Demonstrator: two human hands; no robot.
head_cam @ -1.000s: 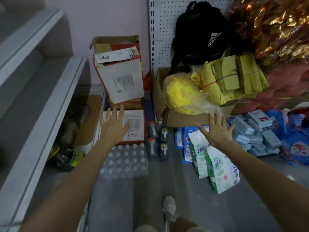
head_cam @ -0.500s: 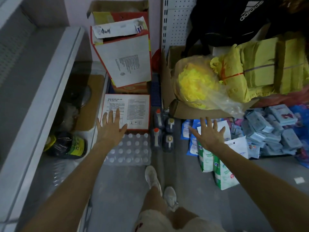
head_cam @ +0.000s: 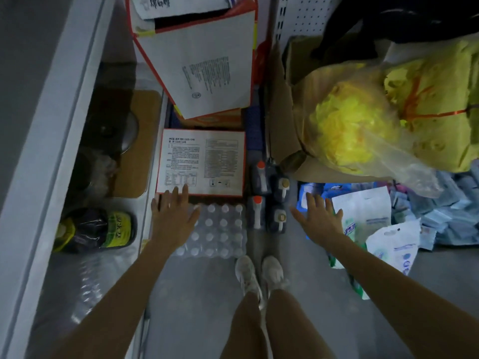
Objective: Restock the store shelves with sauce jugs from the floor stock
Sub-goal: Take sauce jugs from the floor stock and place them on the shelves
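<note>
Both arms reach down toward the floor stock. Left hand [head_cam: 172, 216], lower middle of frame, has its fingers spread flat and holds nothing. It sits over the near edge of a shrink-wrapped pack of water bottles [head_cam: 220, 231], fingertips reaching the red-edged carton [head_cam: 202, 161]; contact cannot be told. Right hand [head_cam: 320, 220] is also splayed and holds nothing. Between the hands, at centre frame, four dark sauce jugs [head_cam: 274, 211] stand on the floor in a block, two with orange caps and two with tan caps. One more dark jug [head_cam: 96, 230] lies on its side on the lower shelf [head_cam: 49, 156] at left; its yellow-green label carries characters too blurred to read. The carton's white panel has a table and dense print, unreadable. White bags with blue-green print [head_cam: 363, 218] at right, also illegible. Yellow plastic bag [head_cam: 355, 125] upper right.
</note>
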